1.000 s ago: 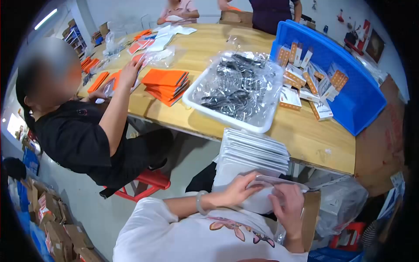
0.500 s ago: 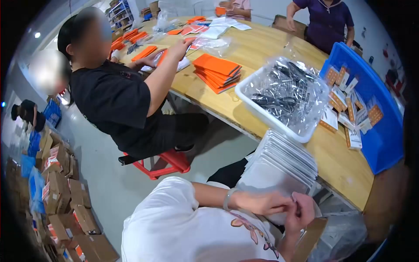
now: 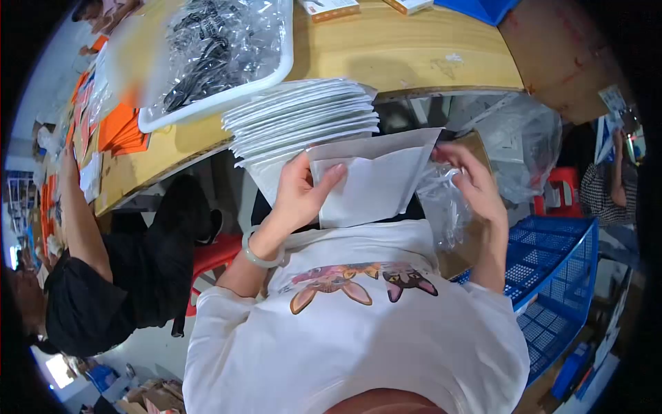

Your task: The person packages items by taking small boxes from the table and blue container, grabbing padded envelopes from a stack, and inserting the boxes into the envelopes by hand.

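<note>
My left hand (image 3: 303,193) is closed on the left side of a white envelope (image 3: 376,183), its thumb across the front. The envelope is upright above my lap, its flap edge at the top. Beside its right upper corner, my right hand (image 3: 479,186) has bent fingers with a gap between thumb and forefinger. Crumpled clear plastic (image 3: 445,207) lies just under those fingers; I cannot make out any grip on it. Behind the envelope, a thick stack of white envelopes (image 3: 303,114) leans against the table edge.
A white bin (image 3: 286,65) of bagged black cables stands on the wooden table (image 3: 407,48), with small boxes (image 3: 329,8) beyond. Orange packets (image 3: 124,131) lie at left, near a co-worker in black (image 3: 89,297). A blue plastic basket (image 3: 552,276) and cardboard (image 3: 476,152) are at right.
My view has swung down and to the right. My hands, close together before, are now apart, with the left one on the envelope and the right one at its far corner.
</note>
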Demonstrator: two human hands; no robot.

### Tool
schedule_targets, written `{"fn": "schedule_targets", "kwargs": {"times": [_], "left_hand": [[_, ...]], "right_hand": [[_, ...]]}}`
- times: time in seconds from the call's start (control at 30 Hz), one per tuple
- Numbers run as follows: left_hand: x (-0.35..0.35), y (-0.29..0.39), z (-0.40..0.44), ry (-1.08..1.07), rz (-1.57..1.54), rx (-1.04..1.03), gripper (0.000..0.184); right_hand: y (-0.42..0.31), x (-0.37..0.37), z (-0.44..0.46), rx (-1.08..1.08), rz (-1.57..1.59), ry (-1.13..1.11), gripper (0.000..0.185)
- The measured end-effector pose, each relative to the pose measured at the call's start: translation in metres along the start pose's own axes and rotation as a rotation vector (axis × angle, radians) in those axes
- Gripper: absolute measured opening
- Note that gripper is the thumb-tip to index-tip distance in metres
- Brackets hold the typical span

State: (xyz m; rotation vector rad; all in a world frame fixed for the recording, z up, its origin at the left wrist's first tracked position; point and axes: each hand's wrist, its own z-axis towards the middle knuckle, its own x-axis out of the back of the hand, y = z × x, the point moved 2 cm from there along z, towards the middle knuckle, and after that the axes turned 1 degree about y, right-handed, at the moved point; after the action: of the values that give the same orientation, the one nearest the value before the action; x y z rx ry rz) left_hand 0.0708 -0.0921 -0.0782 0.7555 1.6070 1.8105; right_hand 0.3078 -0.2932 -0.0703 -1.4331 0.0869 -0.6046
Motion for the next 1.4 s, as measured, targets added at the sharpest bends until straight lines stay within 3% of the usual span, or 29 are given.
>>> {"fn": "schedule_targets", "kwargs": {"times": [0.13,0.27,0.3,0.4,0.5,0.53,0.6,0.67,0.7,0.73,0.8,0.83,0.9,0.93,1.0,1.03,1.1,1.13,1.17,1.2,1.27,1.33,1.4], "left_hand": [[0.012,0.002,0.006,-0.036,0.045,-0.081,0.023],[0.041,0.012,0.01,-0.483,0.283,-0.293,0.033],[0.043,0.016,0.01,-0.471,0.28,-0.285,0.033],[0.046,0.034,0.009,-0.595,0.353,-0.228,0.039],[0.047,0.043,0.003,-0.615,0.404,-0.215,0.041],[0.042,0.046,0.002,-0.61,0.409,-0.224,0.042],[0.029,0.052,0.005,-0.603,0.408,-0.26,0.043],[0.027,0.073,0.007,-0.481,0.092,-0.278,0.057],[0.035,0.095,0.006,-0.449,-0.051,-0.342,0.072],[0.042,0.116,0.008,-0.341,-0.082,-0.536,0.069],[0.063,0.155,0.008,-0.124,-0.132,-0.816,0.069],[0.077,0.173,0.008,-0.053,-0.096,-0.913,0.068],[0.097,0.197,0.008,0.022,0.011,-1.056,0.065],[0.105,0.206,0.009,0.039,0.076,-1.099,0.064],[0.117,0.223,0.016,0.043,0.221,-1.141,0.062],[0.122,0.231,0.023,0.029,0.3,-1.14,0.061],[0.134,0.242,0.037,0.003,0.473,-1.095,0.058],[0.14,0.246,0.045,-0.024,0.545,-1.068,0.057],[0.146,0.247,0.055,-0.047,0.641,-1.018,0.056],[0.151,0.247,0.063,-0.073,0.723,-0.97,0.055],[0.16,0.246,0.075,-0.126,0.855,-0.866,0.053],[0.168,0.248,0.083,-0.164,0.934,-0.774,0.051],[0.174,0.25,0.087,-0.174,0.992,-0.712,0.048]], "right_hand": [[-0.008,-0.033,0.039,-0.152,0.004,0.042,0.036],[0.038,-0.024,0.049,0.388,0.042,-0.2,0.034],[0.032,-0.027,0.051,0.462,0.05,-0.242,0.034],[0.012,-0.032,0.053,0.345,0.235,-0.032,0.027],[-0.018,-0.059,0.049,-0.101,0.482,0.114,0.014],[-0.023,-0.052,0.045,-0.066,0.464,0.109,0.014],[-0.019,-0.034,0.037,-0.04,-0.119,-0.134,0.011],[0.006,0.015,0.01,0.081,-0.232,0.079,0.023],[0.033,0.041,-0.009,0.096,-0.255,0.076,0.023],[0.044,0.07,-0.026,0.182,-0.179,0.659,0.033],[0.05,0.12,-0.063,0.291,-0.082,1.222,0.043],[0.017,0.139,-0.066,0.771,0.475,0.853,0.033],[-0.057,0.166,-0.068,1.473,1.502,-0.257,0.013],[-0.078,0.153,-0.059,1.511,1.493,-0.284,0.008],[-0.093,0.134,-0.025,1.335,1.581,-0.329,0.008],[-0.095,0.116,0.012,1.194,1.726,-0.621,0.012],[-0.068,0.117,0.059,0.62,1.168,-0.129,0.024],[-0.049,0.116,0.093,0.468,0.989,0.122,0.033],[-0.069,0.083,0.128,0.173,0.387,0.407,0.038],[-0.058,0.075,0.161,0.089,0.172,0.367,0.041],[0.0,0.076,0.232,0.07,-0.044,0.323,0.045],[0.044,0.087,0.298,0.495,-0.757,0.392,0.07],[0.044,0.08,0.349,0.499,-0.711,0.412,0.075]]}}
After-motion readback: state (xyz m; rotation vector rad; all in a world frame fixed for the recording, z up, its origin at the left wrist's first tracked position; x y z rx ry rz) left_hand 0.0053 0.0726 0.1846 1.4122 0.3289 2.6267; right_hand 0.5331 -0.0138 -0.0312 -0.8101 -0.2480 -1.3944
